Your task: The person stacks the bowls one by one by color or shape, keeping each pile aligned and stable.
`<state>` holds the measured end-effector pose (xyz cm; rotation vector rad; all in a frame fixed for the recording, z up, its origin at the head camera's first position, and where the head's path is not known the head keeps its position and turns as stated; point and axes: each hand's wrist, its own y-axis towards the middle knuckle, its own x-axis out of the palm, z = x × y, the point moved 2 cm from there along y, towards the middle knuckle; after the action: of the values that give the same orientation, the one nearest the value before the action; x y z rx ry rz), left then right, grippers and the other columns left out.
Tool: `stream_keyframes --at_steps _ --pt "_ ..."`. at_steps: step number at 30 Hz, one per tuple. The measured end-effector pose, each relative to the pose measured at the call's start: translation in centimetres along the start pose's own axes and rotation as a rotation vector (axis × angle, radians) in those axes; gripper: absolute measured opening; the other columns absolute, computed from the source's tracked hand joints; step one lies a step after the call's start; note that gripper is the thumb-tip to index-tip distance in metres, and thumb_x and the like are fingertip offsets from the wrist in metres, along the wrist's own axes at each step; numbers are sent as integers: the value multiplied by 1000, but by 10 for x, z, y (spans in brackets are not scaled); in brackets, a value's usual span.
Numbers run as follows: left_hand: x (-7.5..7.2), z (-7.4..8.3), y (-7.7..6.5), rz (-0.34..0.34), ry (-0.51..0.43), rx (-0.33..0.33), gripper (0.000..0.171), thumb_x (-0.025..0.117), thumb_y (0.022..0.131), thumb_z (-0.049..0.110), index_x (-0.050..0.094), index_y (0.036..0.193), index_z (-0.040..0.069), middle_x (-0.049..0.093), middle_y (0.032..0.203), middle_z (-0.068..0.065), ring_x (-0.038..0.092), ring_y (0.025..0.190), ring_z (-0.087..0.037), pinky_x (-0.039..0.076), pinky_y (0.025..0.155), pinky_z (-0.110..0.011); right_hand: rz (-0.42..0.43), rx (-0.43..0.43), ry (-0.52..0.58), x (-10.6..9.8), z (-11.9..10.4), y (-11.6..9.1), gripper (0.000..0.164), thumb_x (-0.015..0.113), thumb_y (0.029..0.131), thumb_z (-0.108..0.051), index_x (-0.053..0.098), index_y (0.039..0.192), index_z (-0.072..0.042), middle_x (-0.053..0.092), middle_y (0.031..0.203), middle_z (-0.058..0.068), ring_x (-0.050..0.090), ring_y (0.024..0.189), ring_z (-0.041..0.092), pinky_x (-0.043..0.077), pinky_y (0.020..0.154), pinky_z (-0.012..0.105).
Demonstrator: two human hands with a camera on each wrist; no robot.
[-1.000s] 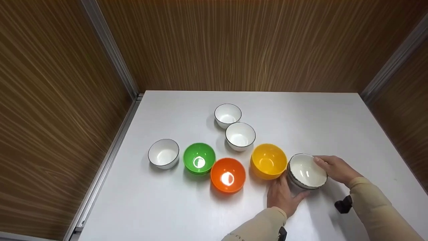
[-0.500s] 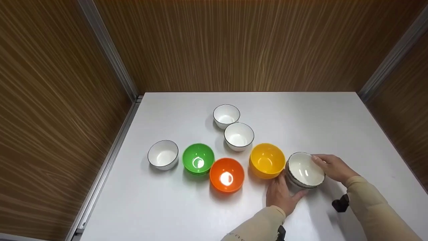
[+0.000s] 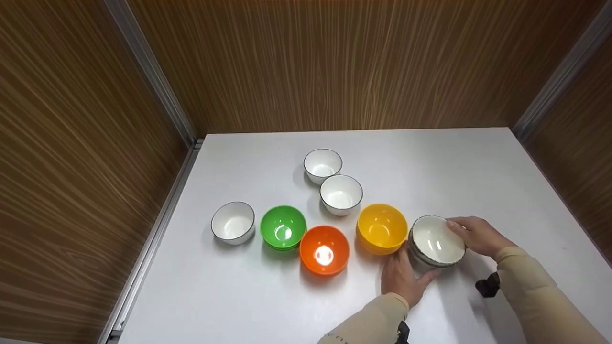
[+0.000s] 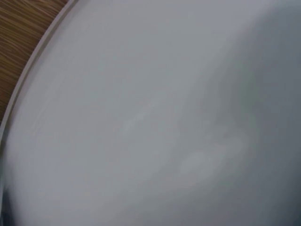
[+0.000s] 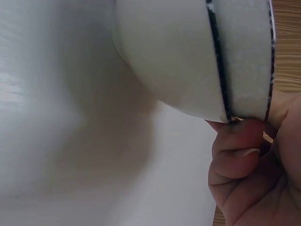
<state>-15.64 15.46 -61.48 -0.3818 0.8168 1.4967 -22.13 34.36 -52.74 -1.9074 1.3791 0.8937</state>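
At the right of the head view stands a stack of white bowls (image 3: 437, 241) with dark speckled rims. My right hand (image 3: 478, 235) pinches its right rim, thumb inside the top bowl. In the right wrist view curled fingers (image 5: 240, 150) press just under the rims of two nested bowls (image 5: 178, 56). My left hand (image 3: 404, 279) cups the stack's near left side, thumb in front and fingers reaching between it and the yellow bowl (image 3: 382, 228); the fingertips are partly hidden. Only pale tabletop (image 4: 117, 117) fills most of the left wrist view, with no hand there.
An orange bowl (image 3: 324, 251) and a stack of green bowls (image 3: 283, 227) stand left of the yellow one. A white bowl (image 3: 233, 222) is farther left. Two more white bowls, a nearer one (image 3: 341, 195) and a farther one (image 3: 322, 166), stand behind. Wood-grain panels (image 3: 354, 67) enclose the table.
The head view has shifted slightly. Both hands stay at the white stack, and no bowl has visibly moved on the table.
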Motion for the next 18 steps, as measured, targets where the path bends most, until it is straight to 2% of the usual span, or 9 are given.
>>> stream_keyframes --at_steps 4,7,10,18 --pt "0 1 0 6 18 7 94 55 69 70 26 141 17 38 138 3 38 122 -9 32 102 -25 -2 2 1 -2 0 -2 51 41 97 -36 56 119 7 55 116 27 52 104 38 41 86 55" --pt "0 2 0 12 23 11 94 56 69 70 26 141 17 39 137 3 39 121 -9 33 101 -24 -12 19 21 -3 0 -2 51 41 97 -37 56 119 6 57 114 24 55 92 29 46 78 45" --pt "0 2 0 15 24 8 94 55 69 70 26 140 17 40 136 3 40 121 -9 33 101 -24 -16 22 30 -3 0 -2 50 41 96 -37 57 119 5 58 112 22 54 84 24 46 72 37" --pt "-1 1 -1 -29 -1 -20 91 51 72 71 27 139 16 40 136 3 39 121 -9 33 101 -25 -28 73 121 2 6 -3 54 41 95 -42 54 123 3 55 117 24 55 84 24 48 64 32"
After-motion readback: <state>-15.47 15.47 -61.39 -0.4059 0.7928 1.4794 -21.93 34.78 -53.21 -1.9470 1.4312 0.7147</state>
